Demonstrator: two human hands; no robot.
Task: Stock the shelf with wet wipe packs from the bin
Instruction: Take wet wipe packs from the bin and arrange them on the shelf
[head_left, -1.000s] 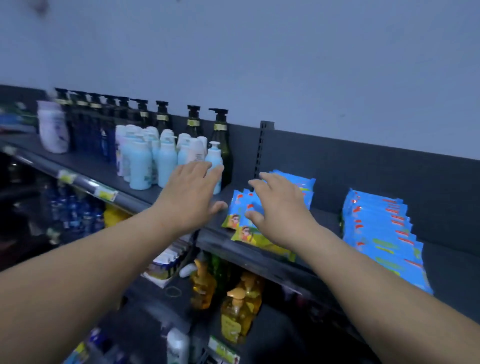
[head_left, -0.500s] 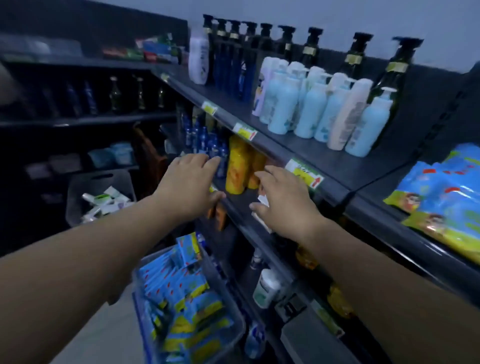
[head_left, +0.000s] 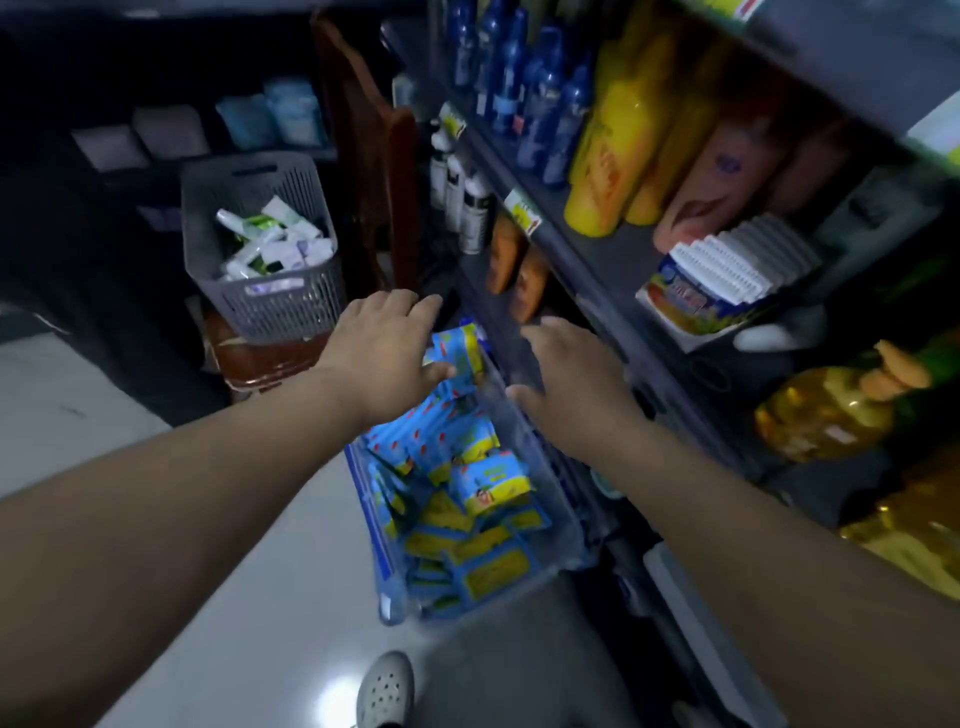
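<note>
A clear plastic bin (head_left: 558, 525) sits on the floor against the shelving, filled with several blue and yellow wet wipe packs (head_left: 480, 480). My left hand (head_left: 387, 353) hovers over the far end of the bin, palm down, fingers spread, holding nothing; whether it touches the packs below I cannot tell. My right hand (head_left: 574, 382) hangs above the bin's right rim, fingers apart and empty. The top shelf with the stocked packs is out of view.
A grey slatted basket (head_left: 260, 306) with white and green packs stands on a brown stool behind the bin. Shelves on the right carry blue bottles (head_left: 540, 98), yellow bottles (head_left: 613, 150) and a box of white packets (head_left: 727, 280). My shoe (head_left: 387, 688) is on the pale floor.
My view has swung from the top shelf's wet wipe stacks down to the bin on the floor. Both empty hands have come down from shelf height to just above the bin.
</note>
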